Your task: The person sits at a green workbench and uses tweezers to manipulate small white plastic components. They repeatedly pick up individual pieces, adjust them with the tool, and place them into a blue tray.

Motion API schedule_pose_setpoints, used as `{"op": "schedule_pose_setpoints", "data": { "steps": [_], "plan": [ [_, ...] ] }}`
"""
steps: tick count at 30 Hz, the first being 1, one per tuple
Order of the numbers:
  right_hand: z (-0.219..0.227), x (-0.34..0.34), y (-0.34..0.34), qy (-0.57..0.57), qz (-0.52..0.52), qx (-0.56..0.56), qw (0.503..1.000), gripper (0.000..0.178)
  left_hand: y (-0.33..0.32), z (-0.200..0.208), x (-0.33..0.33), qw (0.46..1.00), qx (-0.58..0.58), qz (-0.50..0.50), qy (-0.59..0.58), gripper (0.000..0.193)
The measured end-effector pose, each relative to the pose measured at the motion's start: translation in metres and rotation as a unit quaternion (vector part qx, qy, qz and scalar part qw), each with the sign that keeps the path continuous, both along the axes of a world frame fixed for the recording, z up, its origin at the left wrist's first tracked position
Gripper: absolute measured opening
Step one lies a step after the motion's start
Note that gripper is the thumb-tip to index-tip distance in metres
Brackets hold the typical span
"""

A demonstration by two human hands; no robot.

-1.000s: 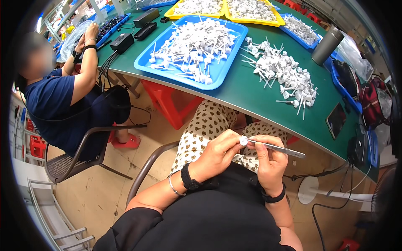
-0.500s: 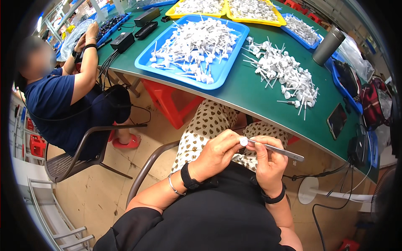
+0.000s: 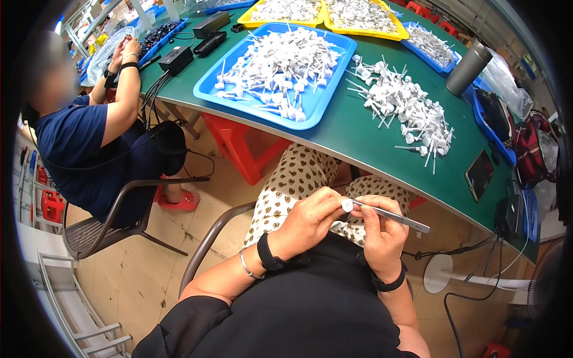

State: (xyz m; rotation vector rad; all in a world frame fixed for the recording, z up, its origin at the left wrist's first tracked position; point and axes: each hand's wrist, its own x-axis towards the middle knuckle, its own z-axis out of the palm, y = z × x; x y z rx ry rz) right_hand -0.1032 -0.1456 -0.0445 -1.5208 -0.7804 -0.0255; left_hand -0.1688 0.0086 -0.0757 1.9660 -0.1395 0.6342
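While pinching a white piece (image 3: 347, 205) in left hand (image 3: 310, 218), near mid-frame, tightly grips a silver tool (image 3: 399, 218) with blurry marks (image 3: 421, 227) in right hand (image 3: 384, 234).

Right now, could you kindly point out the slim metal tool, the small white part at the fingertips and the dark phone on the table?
Slim metal tool (image 3: 402, 219): head view, on its flat shank.
Small white part (image 3: 347, 205): head view, on its round face.
Dark phone (image 3: 480, 175): head view, mid-screen.

Before you stretches a flat green worktop; a red plastic stool sits beneath its near edge, and a brown mesh-seated chair (image 3: 98, 232) stands off its near-left corner on the beige tiled floor (image 3: 155, 262).
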Motion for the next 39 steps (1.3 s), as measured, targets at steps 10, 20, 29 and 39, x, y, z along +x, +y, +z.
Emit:
{"op": "schedule_pose_setpoints", "data": {
  "steps": [10,20,29,39],
  "plan": [
    [-0.0007,0.0007,0.0009,0.029,0.007,0.012,0.999,0.01,-0.0002,-0.0012,0.0005,1.0,0.006,0.011,-0.012,0.02],
    [-0.0003,0.0015,0.0007,0.034,0.009,0.015,0.999,0.01,0.0,-0.0024,0.0012,1.0,0.0,0.006,-0.009,0.018],
    [-0.0018,0.0043,-0.0013,0.037,0.018,0.02,0.999,0.009,-0.0002,-0.0035,0.0012,1.0,0.006,0.005,0.004,0.019],
    [0.0002,0.0066,-0.0043,-0.012,0.02,-0.05,0.998,0.006,-0.0016,-0.0058,-0.0008,1.0,-0.01,-0.008,0.017,0.029]
  ]
}}
